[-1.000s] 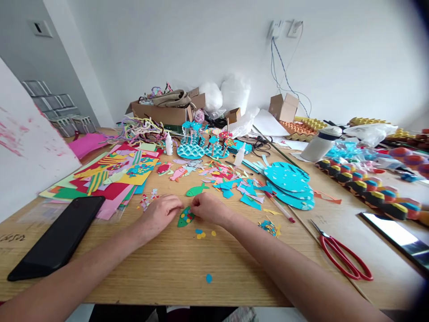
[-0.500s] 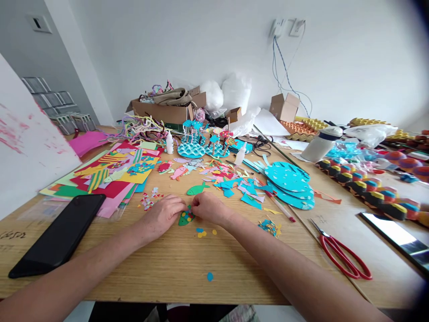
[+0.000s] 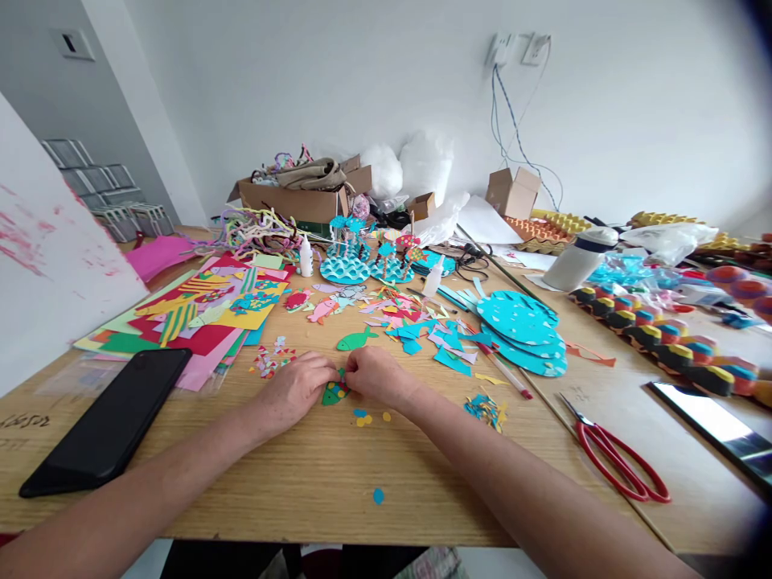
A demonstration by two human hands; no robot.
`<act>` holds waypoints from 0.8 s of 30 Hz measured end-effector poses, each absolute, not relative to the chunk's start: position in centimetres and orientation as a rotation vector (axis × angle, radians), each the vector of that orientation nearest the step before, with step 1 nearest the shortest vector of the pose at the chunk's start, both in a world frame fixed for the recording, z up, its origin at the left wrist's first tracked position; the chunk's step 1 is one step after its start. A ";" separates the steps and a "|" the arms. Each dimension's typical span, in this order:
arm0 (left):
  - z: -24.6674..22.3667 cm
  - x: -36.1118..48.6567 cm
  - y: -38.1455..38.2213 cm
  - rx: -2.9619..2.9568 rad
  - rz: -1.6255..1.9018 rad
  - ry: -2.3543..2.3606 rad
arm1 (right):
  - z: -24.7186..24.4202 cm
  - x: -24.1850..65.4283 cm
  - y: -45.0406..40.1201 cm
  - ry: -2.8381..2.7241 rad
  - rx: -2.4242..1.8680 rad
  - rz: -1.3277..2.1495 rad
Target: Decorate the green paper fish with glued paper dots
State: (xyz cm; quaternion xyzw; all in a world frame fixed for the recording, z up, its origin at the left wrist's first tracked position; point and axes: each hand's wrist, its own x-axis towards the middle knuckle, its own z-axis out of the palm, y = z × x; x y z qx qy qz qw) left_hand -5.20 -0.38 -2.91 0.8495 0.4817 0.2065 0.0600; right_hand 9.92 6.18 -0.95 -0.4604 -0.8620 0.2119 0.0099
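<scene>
A green paper fish with yellow and red dots lies on the table between my hands. My left hand rests at its left edge, fingers bent and pressed together. From the right, my right hand pinches at the upper part of the same fish; its fingertips are partly hidden. Just beyond them is a plain green paper fish. Small yellow and blue paper dots lie close by, and a single blue dot sits nearer the table edge.
Red-handled scissors and a black phone flank my forearms. Coloured paper sheets are stacked at left. Blue paper scraps, painted blue discs and glue bottles lie farther back. A white bottle stands at right.
Almost nothing differs. Both hands stay at the dotted green fish, with only slight finger movement, and the view has shifted a touch.
</scene>
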 end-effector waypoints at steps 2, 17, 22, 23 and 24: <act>-3.0 -5.2 -0.3 2.576 0.626 1.459 | -1.0 9.9 6.1 -2.682 -1.440 0.656; -3.1 -5.1 -0.4 2.596 0.653 1.445 | 0.6 10.7 7.1 -2.629 -1.404 0.824; -2.8 -5.4 -0.4 2.588 0.665 1.451 | 1.0 10.5 6.7 -2.681 -1.364 0.819; -2.8 -5.4 -0.4 2.588 0.666 1.450 | 1.0 10.4 6.7 -2.694 -1.356 0.820; -2.8 -5.4 -0.4 2.589 0.663 1.447 | 1.1 10.4 6.7 -2.708 -1.349 0.823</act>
